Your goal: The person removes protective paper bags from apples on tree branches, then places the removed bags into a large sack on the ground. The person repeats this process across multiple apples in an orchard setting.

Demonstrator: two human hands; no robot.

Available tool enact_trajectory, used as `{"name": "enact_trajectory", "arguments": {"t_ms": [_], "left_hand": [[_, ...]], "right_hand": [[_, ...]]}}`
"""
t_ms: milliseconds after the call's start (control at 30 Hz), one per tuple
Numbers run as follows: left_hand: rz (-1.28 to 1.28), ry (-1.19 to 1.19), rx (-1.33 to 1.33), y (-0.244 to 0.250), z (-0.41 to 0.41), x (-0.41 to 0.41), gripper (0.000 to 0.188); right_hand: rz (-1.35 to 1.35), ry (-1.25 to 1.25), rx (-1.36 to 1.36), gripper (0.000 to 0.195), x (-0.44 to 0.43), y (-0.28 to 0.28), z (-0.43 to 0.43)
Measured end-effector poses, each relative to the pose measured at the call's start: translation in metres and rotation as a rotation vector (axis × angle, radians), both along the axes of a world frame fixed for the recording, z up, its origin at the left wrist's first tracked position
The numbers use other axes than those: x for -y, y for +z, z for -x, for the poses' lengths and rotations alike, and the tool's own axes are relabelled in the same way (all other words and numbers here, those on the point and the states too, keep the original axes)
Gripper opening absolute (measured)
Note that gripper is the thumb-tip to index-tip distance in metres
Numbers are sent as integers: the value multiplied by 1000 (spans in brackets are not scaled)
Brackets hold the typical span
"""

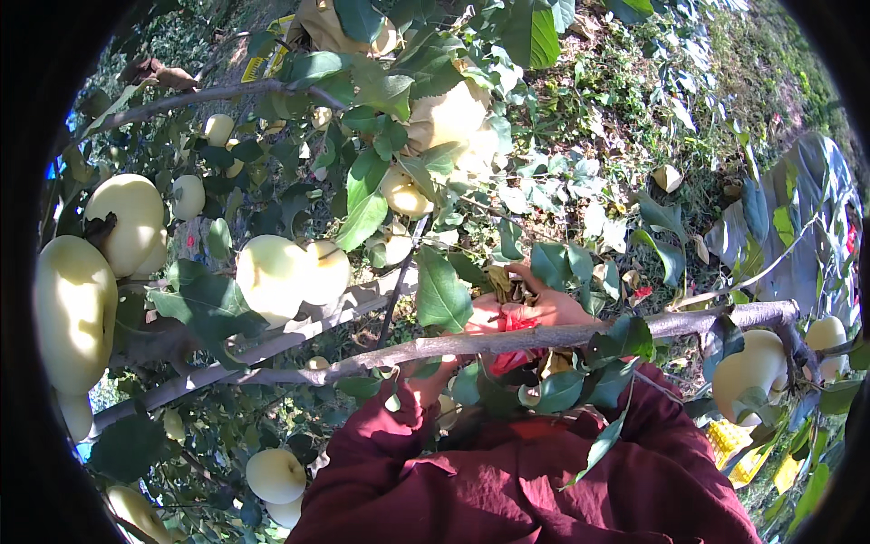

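Both of my hands meet behind an apple tree branch (476,345) in front of my chest. My left hand (484,311) grips crumpled thin red wrapping (516,323), and more of it hangs below the branch. My right hand (561,307) closes on the same red bundle from the other side. Crumpled brown paper (501,282) sticks up between the fingers. Leaves and the branch cover my wrists and part of the bundle, so what is inside cannot be seen. Maroon sleeves (380,435) cover my forearms.
Pale yellow apples (272,275) hang in clusters at left, with another apple (750,370) at right. A higher branch (197,97) crosses the upper left. Yellow crates (731,445) stand low at right. Grey sheeting (792,224) lies beyond. Leaf litter and grass (652,102) cover the ground.
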State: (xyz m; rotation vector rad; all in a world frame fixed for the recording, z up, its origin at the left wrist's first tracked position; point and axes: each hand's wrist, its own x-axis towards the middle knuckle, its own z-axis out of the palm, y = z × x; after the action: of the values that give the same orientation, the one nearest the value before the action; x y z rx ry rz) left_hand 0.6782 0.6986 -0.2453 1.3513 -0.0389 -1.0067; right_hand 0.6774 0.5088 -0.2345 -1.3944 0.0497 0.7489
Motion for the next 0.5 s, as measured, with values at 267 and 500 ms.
{"name": "enact_trajectory", "arguments": {"t_ms": [267,500], "left_hand": [[-13,-151,-309,20,61,16,17],[55,-491,70,108,62,57,39]], "right_hand": [[-96,79,196,35,56,-21,101],[-58,-173,-28,31,68,48,113]]}}
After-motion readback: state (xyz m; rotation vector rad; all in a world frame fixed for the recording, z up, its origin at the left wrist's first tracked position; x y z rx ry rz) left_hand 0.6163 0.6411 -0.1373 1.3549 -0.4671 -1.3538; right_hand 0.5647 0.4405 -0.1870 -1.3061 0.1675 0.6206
